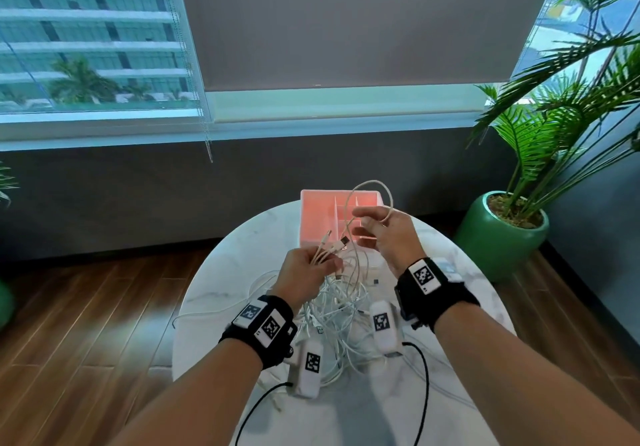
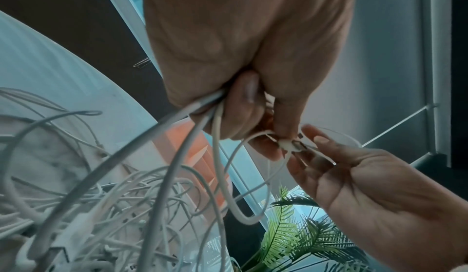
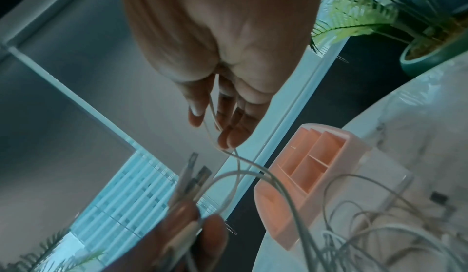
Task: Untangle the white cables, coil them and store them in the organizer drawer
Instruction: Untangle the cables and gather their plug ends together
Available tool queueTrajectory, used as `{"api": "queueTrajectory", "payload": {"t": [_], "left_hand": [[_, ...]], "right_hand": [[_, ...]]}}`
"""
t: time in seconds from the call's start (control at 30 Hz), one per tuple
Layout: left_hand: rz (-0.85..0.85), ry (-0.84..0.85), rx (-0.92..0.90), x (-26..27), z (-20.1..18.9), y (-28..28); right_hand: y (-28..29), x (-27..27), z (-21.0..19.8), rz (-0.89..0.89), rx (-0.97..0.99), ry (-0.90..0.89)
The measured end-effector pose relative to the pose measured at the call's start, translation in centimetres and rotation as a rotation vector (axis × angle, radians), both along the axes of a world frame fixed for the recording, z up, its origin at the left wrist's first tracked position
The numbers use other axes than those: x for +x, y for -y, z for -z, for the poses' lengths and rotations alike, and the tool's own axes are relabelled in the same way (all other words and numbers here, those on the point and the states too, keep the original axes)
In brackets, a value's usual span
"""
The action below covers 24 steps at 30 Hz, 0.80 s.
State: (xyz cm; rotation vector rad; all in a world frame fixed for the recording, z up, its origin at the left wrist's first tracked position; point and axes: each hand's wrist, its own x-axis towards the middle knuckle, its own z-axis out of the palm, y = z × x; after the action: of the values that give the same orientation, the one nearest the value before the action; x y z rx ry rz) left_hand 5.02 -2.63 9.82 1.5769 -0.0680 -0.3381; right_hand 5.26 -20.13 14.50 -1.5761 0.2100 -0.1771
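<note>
A tangle of white cables (image 1: pixel 337 310) lies heaped on the round marble table (image 1: pixel 221 282). My left hand (image 1: pixel 311 265) is raised above the heap and grips several cable ends, whose plugs (image 1: pixel 334 244) stick out past the fingers. My right hand (image 1: pixel 375 229) holds a thin white cable (image 1: pixel 370 182) that arches up over the pink organizer drawer (image 1: pixel 317 215). In the left wrist view the left hand (image 2: pixel 235 108) clamps the strands and the plugs (image 2: pixel 291 145) meet the right hand (image 2: pixel 354 178). In the right wrist view the thin cable (image 3: pixel 211 108) runs between the right fingers (image 3: pixel 228 116).
The organizer (image 3: pixel 306 176) stands open-topped at the table's far edge, with divided compartments. A palm in a green pot (image 1: pixel 500 237) stands on the floor to the right. Black cords (image 1: pixel 424 386) trail from my wrist cameras across the near table. A window wall is behind.
</note>
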Motion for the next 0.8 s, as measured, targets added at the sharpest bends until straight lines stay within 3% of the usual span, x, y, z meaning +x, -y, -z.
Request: {"api": "queueTrajectory", "payload": {"t": [0.13, 0.27, 0.33, 0.43, 0.5, 0.6, 0.7, 0.8], "left_hand": [[0.017, -0.010, 0.087, -0.2, 1.1, -1.8], [-0.176, -0.092, 0.079, 0.4, 2.8, -4.3], [-0.239, -0.130, -0.001, 0.6, 3.3, -5.4], [-0.296, -0.125, -0.081, 0.9, 3.3, -6.7], [-0.344, -0.091, -0.123, 1.0, 2.6, -7.2], [-0.382, -0.056, -0.251, 1.1, 1.0, -7.9], [-0.386, -0.040, -0.415, 1.2, -1.0, -8.3], [-0.354, -0.011, -0.475, 1.2, -2.8, -7.7]], "right_hand": [[1.7, 1.0, -0.6, 0.137, 0.006, 0.045], [5.9, 2.3, -3.1, 0.320, 0.060, 0.160], [8.1, 2.6, -3.7, 0.374, -0.047, 0.180], [10.7, 1.7, -4.4, 0.410, -0.415, 0.154], [12.5, 0.4, -4.5, 0.400, -0.736, 0.047], [15.9, -2.3, -2.7, 0.303, -0.989, -0.182], [19.1, -5.5, 1.0, 0.193, -1.115, -0.521], [20.5, -8.6, 6.0, 0.028, -1.121, -0.758]]}}
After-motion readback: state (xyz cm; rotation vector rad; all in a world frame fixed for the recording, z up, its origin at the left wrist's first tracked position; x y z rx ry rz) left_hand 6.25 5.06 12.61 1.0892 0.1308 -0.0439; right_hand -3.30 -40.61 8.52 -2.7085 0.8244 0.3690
